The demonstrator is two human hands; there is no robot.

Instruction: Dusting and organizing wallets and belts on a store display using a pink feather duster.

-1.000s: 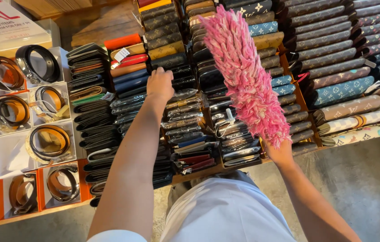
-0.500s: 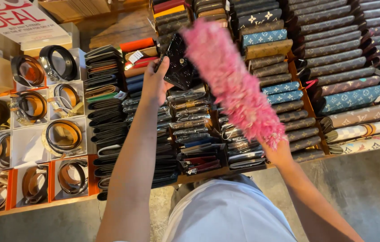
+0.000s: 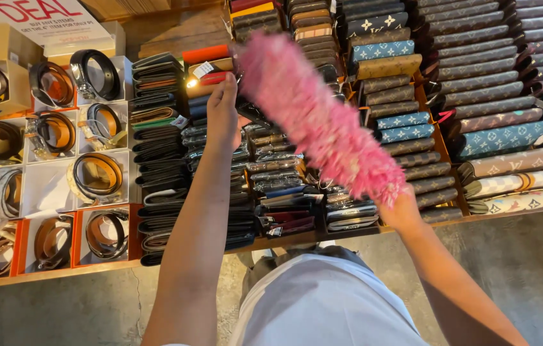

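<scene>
My right hand [image 3: 403, 209] grips the handle end of a fluffy pink feather duster [image 3: 323, 125], which slants up and left over rows of wallets [image 3: 284, 186] on a wooden display table. The duster is blurred by motion. My left hand [image 3: 223, 112] reaches out over the wallet rows, fingers closed on a black wallet [image 3: 248, 113] raised from its row. The duster's tip lies across that wallet and hides most of it.
Coiled leather belts [image 3: 95, 176] sit in white and orange boxes at the left. Long patterned wallets [image 3: 496, 138] fill the rows at the right. A white sign [image 3: 47, 22] with red print stands at the back left. A wooden table edge [image 3: 53, 274] borders the concrete floor below.
My left hand lifted a black wallet out of its row. The duster swung left, and its tip now covers that wallet. The view shifted slightly.
</scene>
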